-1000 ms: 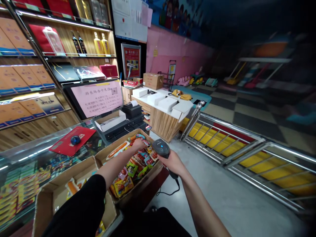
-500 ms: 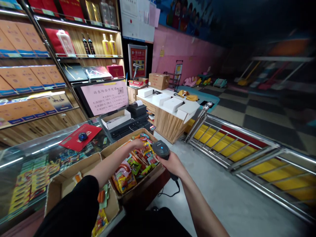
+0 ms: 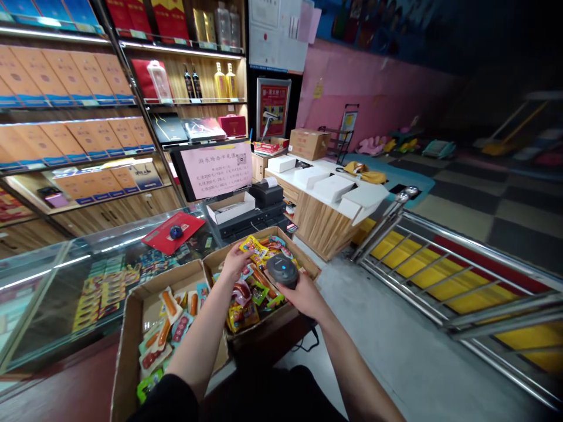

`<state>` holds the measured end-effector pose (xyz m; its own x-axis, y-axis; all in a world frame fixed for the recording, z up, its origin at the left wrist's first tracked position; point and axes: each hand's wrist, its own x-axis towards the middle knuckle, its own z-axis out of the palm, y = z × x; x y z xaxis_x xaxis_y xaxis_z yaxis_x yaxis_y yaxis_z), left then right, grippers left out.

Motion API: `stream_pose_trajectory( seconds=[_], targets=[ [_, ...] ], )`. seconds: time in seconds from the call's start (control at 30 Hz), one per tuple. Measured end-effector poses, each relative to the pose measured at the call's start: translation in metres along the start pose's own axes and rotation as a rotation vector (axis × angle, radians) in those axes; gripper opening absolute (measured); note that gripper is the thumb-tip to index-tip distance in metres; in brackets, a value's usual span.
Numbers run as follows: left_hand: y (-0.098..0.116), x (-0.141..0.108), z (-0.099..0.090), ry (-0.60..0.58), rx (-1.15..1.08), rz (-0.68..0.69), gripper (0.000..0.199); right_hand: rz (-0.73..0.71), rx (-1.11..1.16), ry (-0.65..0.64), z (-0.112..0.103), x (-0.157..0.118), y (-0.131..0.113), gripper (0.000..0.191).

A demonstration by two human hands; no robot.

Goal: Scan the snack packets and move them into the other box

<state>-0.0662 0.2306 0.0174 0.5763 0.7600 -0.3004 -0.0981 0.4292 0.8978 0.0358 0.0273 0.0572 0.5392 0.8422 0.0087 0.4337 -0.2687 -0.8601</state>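
Note:
My left hand [image 3: 236,261] pinches a yellow snack packet [image 3: 255,247] by its edge, above the right cardboard box [image 3: 246,339]. Wrapped in my right hand [image 3: 305,292] is a dark handheld scanner [image 3: 281,268], its head over the same box and pointing toward the packet. Colourful snack packets, several with sausages, fill that box. To its left, a second cardboard box [image 3: 121,351] holds fewer sausage packets [image 3: 170,303] and a green packet [image 3: 148,384], partly hidden under my left forearm.
A glass counter [image 3: 65,281] bears a red card [image 3: 165,231] with a blue ball. Behind the boxes are a white tray [image 3: 231,208], a printer [image 3: 266,193] and a screen [image 3: 215,170]. A metal railing [image 3: 422,269] stands at the right, with shelves at the back left.
My left hand has come up out of the right box with a yellow packet. The scanner has moved nearer to that hand. The view has turned left, showing more of the left box.

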Motion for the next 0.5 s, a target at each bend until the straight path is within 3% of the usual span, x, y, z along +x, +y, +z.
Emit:
stream_pose_trajectory(
  seconds=[0.5],
  targets=[
    [0.0090,-0.0107,0.0076,-0.004,0.024,0.056,0.058,-0.034,-0.025,0.010,-0.0015,0.0019,0.0029,0.032]
  ],
)
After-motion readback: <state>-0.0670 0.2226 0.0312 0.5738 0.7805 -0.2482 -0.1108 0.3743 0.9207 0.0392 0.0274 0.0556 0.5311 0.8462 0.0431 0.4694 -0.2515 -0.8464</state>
